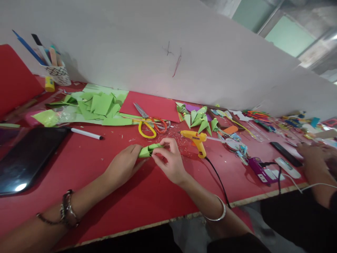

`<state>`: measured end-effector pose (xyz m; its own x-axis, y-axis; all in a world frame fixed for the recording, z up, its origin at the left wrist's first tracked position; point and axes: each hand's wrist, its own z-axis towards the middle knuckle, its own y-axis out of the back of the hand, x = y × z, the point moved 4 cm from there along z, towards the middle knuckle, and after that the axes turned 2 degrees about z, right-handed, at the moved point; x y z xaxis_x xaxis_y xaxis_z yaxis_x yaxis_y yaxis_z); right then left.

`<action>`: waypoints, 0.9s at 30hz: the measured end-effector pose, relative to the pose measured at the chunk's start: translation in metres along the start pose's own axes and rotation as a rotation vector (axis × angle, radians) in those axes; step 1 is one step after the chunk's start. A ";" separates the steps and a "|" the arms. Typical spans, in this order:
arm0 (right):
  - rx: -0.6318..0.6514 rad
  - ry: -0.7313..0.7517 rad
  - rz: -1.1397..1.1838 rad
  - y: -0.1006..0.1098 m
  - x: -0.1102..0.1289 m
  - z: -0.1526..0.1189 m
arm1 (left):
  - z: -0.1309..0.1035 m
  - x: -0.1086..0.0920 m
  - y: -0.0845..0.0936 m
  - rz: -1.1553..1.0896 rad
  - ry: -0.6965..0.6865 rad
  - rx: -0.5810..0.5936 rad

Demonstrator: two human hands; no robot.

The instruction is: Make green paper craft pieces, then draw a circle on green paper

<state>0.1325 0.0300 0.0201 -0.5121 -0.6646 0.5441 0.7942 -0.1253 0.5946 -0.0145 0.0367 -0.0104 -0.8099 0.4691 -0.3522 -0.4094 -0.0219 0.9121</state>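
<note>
A folded piece of green paper (pixel 145 151) is held between my two hands just above the red table. My left hand (pixel 123 161) grips its left end, the fingers partly hidden behind it. At its right end, my right hand (pixel 170 160) pinches the paper's edge between thumb and fingertips. Scissors (pixel 146 131) with yellow and orange handles lie just beyond the paper. To the right of my right hand rests a yellow hot glue gun (pixel 196 139) with a black cord. Several folded green paper shapes (pixel 201 119) sit behind the glue gun.
Loose green paper pieces (pixel 98 105) and a red sheet (pixel 150 104) lie along the wall. On the left are a black tablet-like device (pixel 31 158), a marker (pixel 86 134) and a pen cup (pixel 59 74). Another person's hand (pixel 312 154) is at far right, near a purple power adapter (pixel 259 170).
</note>
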 end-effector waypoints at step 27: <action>-0.100 -0.071 -0.126 0.006 0.001 0.000 | -0.004 -0.011 0.004 0.098 -0.102 -0.166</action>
<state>0.1365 0.0288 0.0245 -0.6286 -0.5854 0.5120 0.7492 -0.2794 0.6005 -0.0090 0.0276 -0.0034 -0.8063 0.5439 -0.2326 -0.4007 -0.2130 0.8911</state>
